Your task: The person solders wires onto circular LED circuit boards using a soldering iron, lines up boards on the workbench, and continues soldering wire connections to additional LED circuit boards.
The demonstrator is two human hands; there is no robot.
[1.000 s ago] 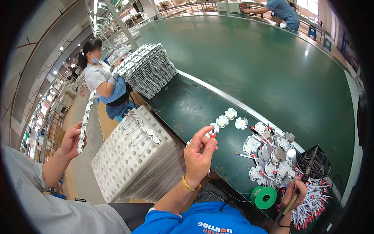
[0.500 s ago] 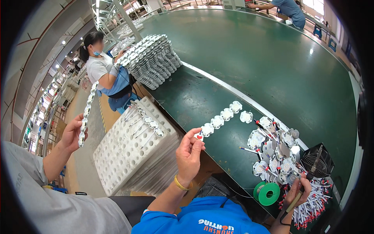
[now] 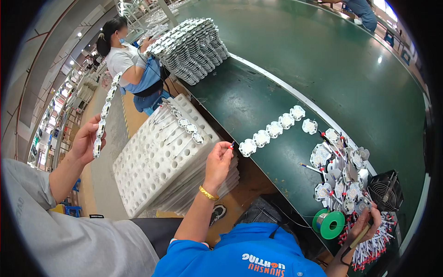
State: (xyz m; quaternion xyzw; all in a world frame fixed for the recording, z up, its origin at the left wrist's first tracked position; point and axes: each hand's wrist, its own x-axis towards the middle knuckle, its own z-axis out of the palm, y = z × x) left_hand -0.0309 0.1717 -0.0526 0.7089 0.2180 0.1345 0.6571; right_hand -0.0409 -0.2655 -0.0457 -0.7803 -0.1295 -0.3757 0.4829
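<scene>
Left hand (image 3: 218, 165): drawn back from the row of white boards (image 3: 274, 129), where its fingers were half a second ago, and now at the table's near edge; thumb and forefinger pinched on a red-tipped wire (image 3: 232, 146).
Row of white boards: five in line on the green table (image 3: 277, 168), the nearest just beside those fingertips; a lone board (image 3: 309, 126) sits beside the far end.
Right hand (image 3: 364, 224): low on the right, curled round a tan-handled tool (image 3: 357, 237); whether its fingertips also grip a board, can't tell.
Heap of boards and leads (image 3: 340, 187): just beyond that hand, dark fan (image 3: 386, 196) to its right, green spool (image 3: 332, 225) on the near side, bundled red-ended wires (image 3: 369, 254) by the wrist.
Grey-sleeved neighbour: one hand (image 3: 87, 141) at left, fingers closed on a hanging strip of boards (image 3: 105, 111), above perforated white slabs (image 3: 138, 171).
</scene>
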